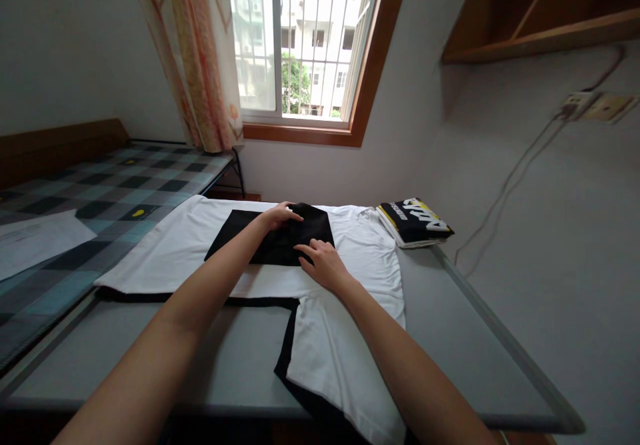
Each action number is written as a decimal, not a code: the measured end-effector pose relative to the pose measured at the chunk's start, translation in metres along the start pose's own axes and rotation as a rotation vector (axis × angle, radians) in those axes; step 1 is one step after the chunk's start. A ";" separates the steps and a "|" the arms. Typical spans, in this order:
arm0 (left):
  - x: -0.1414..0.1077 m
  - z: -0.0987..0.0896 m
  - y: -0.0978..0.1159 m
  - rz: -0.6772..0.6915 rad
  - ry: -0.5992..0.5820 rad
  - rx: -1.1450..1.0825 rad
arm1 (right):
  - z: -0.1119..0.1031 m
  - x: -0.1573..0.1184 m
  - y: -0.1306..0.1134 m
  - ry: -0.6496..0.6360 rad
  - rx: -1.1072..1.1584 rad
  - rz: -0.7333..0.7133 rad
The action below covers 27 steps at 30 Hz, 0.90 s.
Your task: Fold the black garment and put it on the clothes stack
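Note:
A white T-shirt (367, 238) lies spread flat on a grey table, its sleeve (335, 358) hanging toward me over the front edge. Black cloth shows along its lower border and under the sleeve. On the middle of the shirt is a flat black panel (270, 251); whether it is cloth or something stiffer I cannot tell. My left hand (277, 217) rests on the panel's far edge, fingers stretched out. My right hand (324, 263) lies at the panel's near right corner with its fingers apart, touching the panel and the white cloth.
A folded black garment with white and yellow print (416, 221) sits at the table's (465, 325) far right. On the left stands a bed with a checked mattress (165, 171) and a paper sheet (43, 239). Behind are a curtain (203, 58) and a barred window. A cable (505, 181) runs down the right wall.

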<state>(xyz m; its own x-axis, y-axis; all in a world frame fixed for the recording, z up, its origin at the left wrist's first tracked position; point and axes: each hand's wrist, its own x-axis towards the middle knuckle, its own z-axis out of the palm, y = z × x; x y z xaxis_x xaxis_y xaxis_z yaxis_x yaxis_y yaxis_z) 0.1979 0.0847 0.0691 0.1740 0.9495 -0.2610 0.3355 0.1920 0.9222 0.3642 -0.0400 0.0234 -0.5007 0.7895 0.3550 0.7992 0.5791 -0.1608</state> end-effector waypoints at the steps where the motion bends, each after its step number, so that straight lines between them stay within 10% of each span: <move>1: -0.002 0.000 -0.001 0.008 0.018 0.016 | 0.000 0.000 0.000 0.002 0.002 0.000; 27: -0.001 0.011 -0.028 0.112 0.250 0.139 | -0.003 -0.002 0.003 0.152 0.002 -0.043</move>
<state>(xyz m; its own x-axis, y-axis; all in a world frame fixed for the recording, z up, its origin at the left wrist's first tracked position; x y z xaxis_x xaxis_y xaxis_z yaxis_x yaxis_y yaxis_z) 0.1984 0.0761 0.0402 -0.0106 0.9978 -0.0659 0.4535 0.0636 0.8890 0.3682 -0.0403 0.0252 -0.4780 0.7243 0.4968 0.7775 0.6121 -0.1443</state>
